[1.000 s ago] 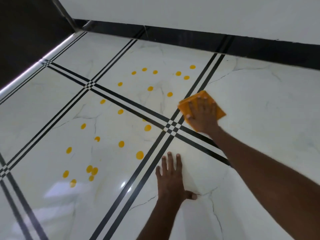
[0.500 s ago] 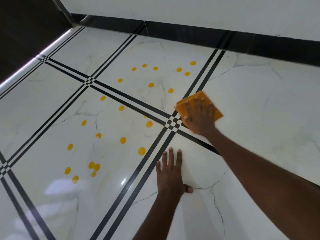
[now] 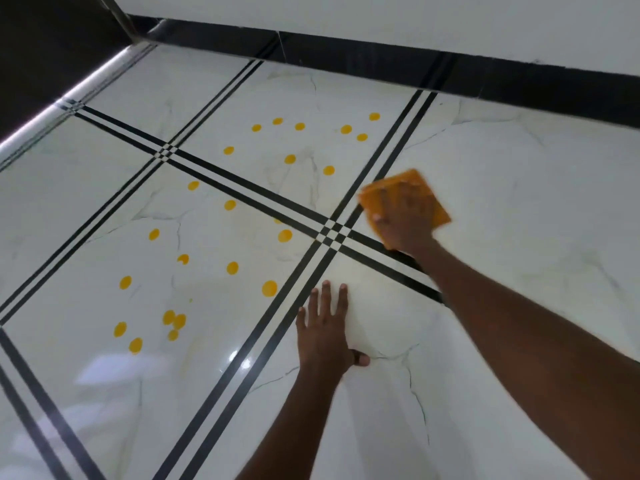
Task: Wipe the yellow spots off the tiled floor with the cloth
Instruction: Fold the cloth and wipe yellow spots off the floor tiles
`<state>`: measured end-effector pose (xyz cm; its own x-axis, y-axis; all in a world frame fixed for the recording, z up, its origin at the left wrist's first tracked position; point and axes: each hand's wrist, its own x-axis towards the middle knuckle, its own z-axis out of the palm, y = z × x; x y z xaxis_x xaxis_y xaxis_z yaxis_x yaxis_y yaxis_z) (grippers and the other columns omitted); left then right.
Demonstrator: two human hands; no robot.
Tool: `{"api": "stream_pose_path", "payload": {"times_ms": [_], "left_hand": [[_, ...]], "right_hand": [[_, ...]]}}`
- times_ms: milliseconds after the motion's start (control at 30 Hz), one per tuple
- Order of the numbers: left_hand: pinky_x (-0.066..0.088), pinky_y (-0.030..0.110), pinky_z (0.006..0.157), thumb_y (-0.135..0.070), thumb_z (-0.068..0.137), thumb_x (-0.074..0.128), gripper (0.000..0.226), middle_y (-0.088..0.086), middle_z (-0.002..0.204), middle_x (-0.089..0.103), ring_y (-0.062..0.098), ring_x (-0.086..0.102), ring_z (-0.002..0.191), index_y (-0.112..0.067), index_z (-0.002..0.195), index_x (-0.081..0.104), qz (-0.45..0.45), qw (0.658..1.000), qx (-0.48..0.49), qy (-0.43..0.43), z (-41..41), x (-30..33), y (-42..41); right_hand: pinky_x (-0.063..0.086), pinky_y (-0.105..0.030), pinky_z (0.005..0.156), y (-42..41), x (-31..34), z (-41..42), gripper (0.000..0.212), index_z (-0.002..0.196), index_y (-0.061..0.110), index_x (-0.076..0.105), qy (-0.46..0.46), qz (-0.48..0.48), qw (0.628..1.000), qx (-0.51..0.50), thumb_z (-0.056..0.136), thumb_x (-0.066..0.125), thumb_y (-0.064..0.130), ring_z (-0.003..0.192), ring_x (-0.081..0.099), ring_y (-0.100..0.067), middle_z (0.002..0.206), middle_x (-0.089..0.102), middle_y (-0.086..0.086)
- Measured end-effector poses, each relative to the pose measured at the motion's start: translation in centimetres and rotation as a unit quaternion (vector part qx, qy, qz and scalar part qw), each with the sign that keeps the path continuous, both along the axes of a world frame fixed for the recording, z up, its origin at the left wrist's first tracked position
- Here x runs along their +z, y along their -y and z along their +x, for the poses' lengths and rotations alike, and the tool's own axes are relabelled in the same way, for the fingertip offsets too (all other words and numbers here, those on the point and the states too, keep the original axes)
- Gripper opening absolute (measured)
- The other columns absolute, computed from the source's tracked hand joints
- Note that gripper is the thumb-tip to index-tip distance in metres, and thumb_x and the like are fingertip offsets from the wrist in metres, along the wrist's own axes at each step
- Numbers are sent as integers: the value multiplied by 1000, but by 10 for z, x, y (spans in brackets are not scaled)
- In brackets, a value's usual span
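Right hand [image 3: 405, 221] presses orange cloth [image 3: 408, 183] flat on glossy tiled floor [image 3: 519, 188].
Cloth square, just right of black-stripe crossing; fingers straight. Left hand [image 3: 323, 327] flat, fingers spread, bracing on tile. Round yellow spots [image 3: 269, 288] scattered left.

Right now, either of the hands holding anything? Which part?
Nothing is gripped. The right hand presses flat on the middle of the orange cloth, fingers spread. The left hand rests flat on bare floor tile.
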<state>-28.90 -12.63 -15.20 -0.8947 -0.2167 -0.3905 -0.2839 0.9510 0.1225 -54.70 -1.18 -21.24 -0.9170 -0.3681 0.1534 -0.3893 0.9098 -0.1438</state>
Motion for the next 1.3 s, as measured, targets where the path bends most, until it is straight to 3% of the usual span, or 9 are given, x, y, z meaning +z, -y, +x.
{"api": "stream_pose_path", "payload": {"times_ms": [100, 200, 400, 567, 667, 767, 933, 1067, 1300], "left_hand": [[1, 50, 124, -60, 69, 81, 135, 4, 167, -22, 29, -16, 155, -32, 158, -18, 8, 1000, 2, -8, 2, -3, 2], [2, 49, 124, -61, 69, 80, 136, 4, 167, -23, 29, -17, 155, -32, 158, -19, 11, 1000, 5, -3, 0, 1, 0], [6, 51, 125, -64, 69, 78, 137, 7, 167, -22, 32, -15, 155, -28, 158, -20, -6, 1000, -8, 15, -4, 5, -2], [10, 50, 126, -63, 67, 80, 139, 8, 168, -18, 32, -12, 155, -24, 159, -16, -9, 1000, -2, 16, -4, 7, -6], [14, 47, 126, -66, 70, 77, 134, 11, 169, -9, 31, -9, 156, -16, 160, -10, -6, 999, 50, -6, 13, 13, -10], [14, 47, 125, -68, 74, 73, 130, 7, 168, -15, 27, -12, 156, -19, 160, -11, 21, 999, 35, 21, 42, 19, 4], [7, 47, 126, -68, 69, 76, 136, 5, 167, -22, 27, -16, 155, -22, 160, -14, 13, 998, -20, 54, 57, 18, 12], [9, 46, 126, -62, 68, 80, 136, 4, 167, -21, 26, -15, 155, -21, 160, -11, 22, 998, -10, 55, 56, 17, 10], [21, 30, 122, -41, 92, 67, 79, -4, 168, 17, 16, 19, 153, -23, 158, 29, 89, 993, 19, 70, 49, 44, 37]], "right_hand": [[32, -73, 109, 34, 10, 32, 63, 149, 21, 52, 9, 16, 998, 54, 95, 35, 51, 138, 47, -50, 151, 50, -24], [22, -65, 119, -40, 13, 80, 64, 159, 28, 32, 20, 60, 991, 122, 100, 30, 53, 150, 31, -44, 164, 33, -17], [28, -66, 115, -179, 13, 77, 65, 159, 23, 32, 42, 68, 996, -33, 102, 23, 54, 147, 34, -48, 163, 33, -21], [43, -74, 100, -66, 5, 35, 63, 146, 16, 52, 9, -3, 998, -59, 95, 37, 49, 131, 51, -53, 146, 53, -28], [25, -69, 117, -9, 18, 104, 66, 157, 23, 36, 28, 9, 997, 73, 98, 32, 51, 149, 30, -47, 162, 34, -22], [16, -62, 123, -58, 17, 159, 67, 161, 31, 24, 60, 25, 985, 163, 100, 34, 56, 156, 18, -38, 169, 21, -11], [22, -64, 119, -155, 17, 126, 68, 160, 26, 29, 62, 57, 995, 52, 99, 25, 57, 151, 30, -44, 167, 27, -16], [27, -73, 112, -62, 17, 70, 73, 154, 19, 43, 63, 36, 997, -16, 97, 27, 61, 142, 38, -53, 157, 40, -26], [18, -63, 122, -22, 28, 170, 70, 161, 30, 27, 111, 36, 973, 201, 97, 35, 58, 155, 22, -39, 168, 26, -12]]}}
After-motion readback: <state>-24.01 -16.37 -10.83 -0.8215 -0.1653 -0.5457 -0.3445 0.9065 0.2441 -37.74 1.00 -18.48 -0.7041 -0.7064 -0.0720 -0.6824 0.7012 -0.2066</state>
